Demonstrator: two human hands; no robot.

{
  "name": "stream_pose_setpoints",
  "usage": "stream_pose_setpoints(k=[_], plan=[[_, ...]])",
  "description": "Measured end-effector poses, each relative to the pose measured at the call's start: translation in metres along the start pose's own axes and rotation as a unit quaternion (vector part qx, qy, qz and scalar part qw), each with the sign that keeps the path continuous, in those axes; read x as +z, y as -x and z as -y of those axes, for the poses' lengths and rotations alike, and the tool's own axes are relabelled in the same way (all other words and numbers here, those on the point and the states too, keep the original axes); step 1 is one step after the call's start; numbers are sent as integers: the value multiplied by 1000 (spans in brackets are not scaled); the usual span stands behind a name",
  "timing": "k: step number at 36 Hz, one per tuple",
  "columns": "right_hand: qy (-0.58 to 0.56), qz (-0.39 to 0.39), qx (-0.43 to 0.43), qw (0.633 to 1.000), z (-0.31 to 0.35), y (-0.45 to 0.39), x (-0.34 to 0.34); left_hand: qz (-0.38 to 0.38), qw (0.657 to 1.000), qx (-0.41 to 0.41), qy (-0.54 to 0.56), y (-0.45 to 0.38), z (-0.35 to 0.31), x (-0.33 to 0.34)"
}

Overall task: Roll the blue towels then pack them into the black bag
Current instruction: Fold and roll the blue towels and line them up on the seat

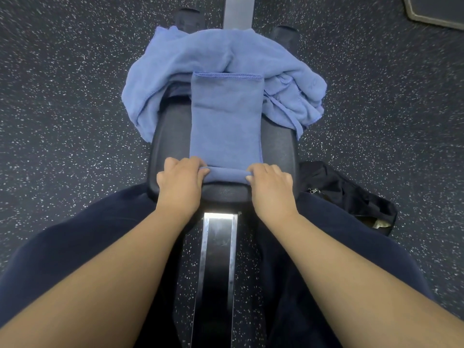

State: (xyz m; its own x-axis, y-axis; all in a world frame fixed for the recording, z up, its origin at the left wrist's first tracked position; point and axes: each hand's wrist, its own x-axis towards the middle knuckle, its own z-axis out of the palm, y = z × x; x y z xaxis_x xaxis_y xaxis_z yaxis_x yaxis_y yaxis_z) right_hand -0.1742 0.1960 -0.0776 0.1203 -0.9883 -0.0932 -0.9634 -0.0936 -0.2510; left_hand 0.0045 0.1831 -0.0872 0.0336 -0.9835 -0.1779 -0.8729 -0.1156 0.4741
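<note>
A blue towel (226, 116), folded into a long narrow strip, lies along the black padded bench seat (278, 144). Its near end is turned over into a small roll. My left hand (182, 178) grips the roll's left end and my right hand (270, 180) grips its right end, fingers curled over the fabric. Behind the strip, a heap of loose blue towels (200, 54) drapes over the far part of the seat. The black bag (351, 197) lies crumpled on the floor to the right of the seat, its zip showing.
The seat sits on a metal rail (217, 259) that runs between my legs in dark trousers. Dark speckled rubber floor (62, 109) surrounds the bench. A grey-edged mat corner (437, 11) shows at the top right.
</note>
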Motion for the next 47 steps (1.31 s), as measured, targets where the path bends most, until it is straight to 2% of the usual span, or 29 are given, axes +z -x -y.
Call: stream_pose_setpoints(k=[3, 11, 13, 15, 19, 21, 23, 27, 33, 36, 41, 45, 47], plan=[[-25, -14, 20, 999, -2, -3, 2, -8, 999, -42, 24, -2, 2, 4], [8, -33, 55, 998, 5, -13, 9, -87, 990, 43, -103, 0, -3, 0], [1, -67, 65, 996, 5, -15, 11, -101, 988, 77, -82, -3, 0, 0], [7, -76, 44, 996, 8, -16, 6, -82, 989, 112, -53, -2, -3, 0], [-11, -21, -19, 1000, 20, -14, -4, -44, 989, 139, -6, 1, -7, 4], [-45, -24, -7, 999, 23, -12, 0, -54, 986, 156, 7, 1, -6, 9], [-57, -64, -4, 996, 22, -11, 9, -69, 986, 153, -2, 1, -3, 13], [-47, -59, -11, 997, 22, -8, 11, -63, 986, 149, -45, 3, -2, 16], [15, -89, -23, 996, 14, -14, 19, -66, 985, 152, -38, -4, 0, 13], [47, -77, -32, 995, 10, -17, 18, -52, 988, 137, -48, -8, 2, 13], [23, -65, -12, 998, 10, -21, 15, -45, 993, 100, -53, -12, 2, 12], [29, 20, -12, 999, 10, -20, 9, -23, 993, 74, -91, -12, 0, 12], [26, 19, -16, 999, 10, -20, 9, -33, 989, 80, -124, -13, -1, 12]])
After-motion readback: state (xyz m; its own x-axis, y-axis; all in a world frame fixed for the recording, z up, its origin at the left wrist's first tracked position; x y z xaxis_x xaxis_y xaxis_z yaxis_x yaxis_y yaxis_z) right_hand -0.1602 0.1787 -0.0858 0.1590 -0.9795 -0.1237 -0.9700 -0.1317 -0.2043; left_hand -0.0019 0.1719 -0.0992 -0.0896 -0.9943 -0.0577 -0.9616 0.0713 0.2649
